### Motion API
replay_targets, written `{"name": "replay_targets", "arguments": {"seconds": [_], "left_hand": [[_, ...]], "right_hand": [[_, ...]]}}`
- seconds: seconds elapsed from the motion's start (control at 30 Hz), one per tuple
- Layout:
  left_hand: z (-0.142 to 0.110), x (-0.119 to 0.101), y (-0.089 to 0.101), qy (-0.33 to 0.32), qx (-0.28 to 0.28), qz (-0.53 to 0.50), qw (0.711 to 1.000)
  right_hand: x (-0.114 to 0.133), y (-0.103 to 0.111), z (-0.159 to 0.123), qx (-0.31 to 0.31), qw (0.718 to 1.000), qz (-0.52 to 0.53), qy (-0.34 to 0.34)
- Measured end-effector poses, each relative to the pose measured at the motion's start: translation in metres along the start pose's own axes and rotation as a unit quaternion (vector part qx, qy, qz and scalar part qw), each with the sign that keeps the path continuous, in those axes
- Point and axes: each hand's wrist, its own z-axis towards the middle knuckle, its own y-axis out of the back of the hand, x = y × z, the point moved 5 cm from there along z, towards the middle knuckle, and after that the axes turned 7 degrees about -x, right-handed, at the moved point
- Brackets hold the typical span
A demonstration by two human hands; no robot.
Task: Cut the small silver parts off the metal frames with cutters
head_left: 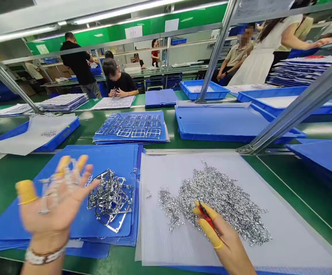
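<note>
- Left hand (51,202) raised over a blue plastic folder (105,160), palm toward the camera; the grip is open, fingers spread and blurred by motion, with nothing visibly held (a yellow finger cot (26,192) covers the thumb, others cap two fingertips; a beaded bracelet (44,256) circles the wrist).
- Right hand (226,244) reaches in from the bottom edge, its grip closed on red-handled tweezers (205,215), tips at the edge of the pile.
- A heap of tiny silver metal parts (214,200) lies spread on a white sheet (297,236), just right of the folder, a few pieces apart from the rest.
- Tangled chrome metal frames (110,198) sit on the folder, just beside the left hand.
- Further along the green bench (0,183), a stack of blue folders (128,128) carries neat rows of metal frames; blue plastic trays (203,88) stand beyond it.
- Across the bench, a seated co-worker in black (120,82) holds a small item in both hands.
- Upper right, a person in a white dress (257,57) stands beside a tall stack of sheets and folders (303,70).
</note>
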Motion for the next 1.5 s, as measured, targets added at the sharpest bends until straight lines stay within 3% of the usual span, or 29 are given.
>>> {"name": "replay_targets", "arguments": {"seconds": [0.1, 0.2, 0.33, 0.43, 0.6, 0.73, 0.87, 1.0, 1.13, 1.3, 1.37, 1.5], "left_hand": [[-0.006, 0.091, -0.061, 0.157, 0.007, 0.034, 0.987], [-0.015, 0.157, -0.094, 0.274, 0.029, 0.002, 0.961], [-0.029, 0.217, -0.090, 0.383, 0.038, -0.012, 0.923], [-0.038, 0.245, -0.076, 0.423, 0.038, -0.013, 0.905], [-0.039, 0.255, -0.067, 0.418, 0.019, -0.036, 0.908], [-0.033, 0.251, -0.067, 0.382, -0.004, -0.081, 0.921], [-0.033, 0.253, -0.064, 0.367, -0.020, -0.090, 0.926], [-0.041, 0.256, -0.065, 0.410, 0.009, -0.094, 0.907], [-0.046, 0.255, -0.066, 0.446, 0.032, -0.081, 0.891], [-0.036, 0.254, -0.060, 0.414, -0.001, -0.061, 0.908], [-0.033, 0.254, -0.057, 0.402, -0.008, -0.046, 0.915], [-0.031, 0.256, -0.052, 0.370, -0.025, -0.001, 0.929]], "right_hand": [[0.014, 0.000, -0.003, 0.010, 0.999, -0.026, 0.035], [0.018, 0.005, -0.007, 0.020, 0.997, -0.050, 0.054], [0.015, 0.006, -0.013, 0.038, 0.993, -0.097, 0.065], [0.025, -0.002, -0.010, 0.045, 0.986, -0.133, 0.086], [0.051, -0.027, 0.001, -0.017, 0.982, -0.141, 0.125], [0.044, -0.047, 0.006, -0.087, 0.985, -0.120, 0.083], [0.029, -0.056, 0.008, -0.060, 0.994, -0.090, 0.013], [0.028, -0.051, 0.016, -0.053, 0.995, -0.079, -0.007], [0.034, -0.048, 0.023, -0.086, 0.987, -0.121, 0.064], [0.045, -0.042, 0.018, -0.138, 0.951, -0.212, 0.178], [0.054, -0.039, 0.016, -0.125, 0.939, -0.251, 0.198], [0.071, -0.041, 0.017, -0.037, 0.924, -0.333, 0.185]]}}
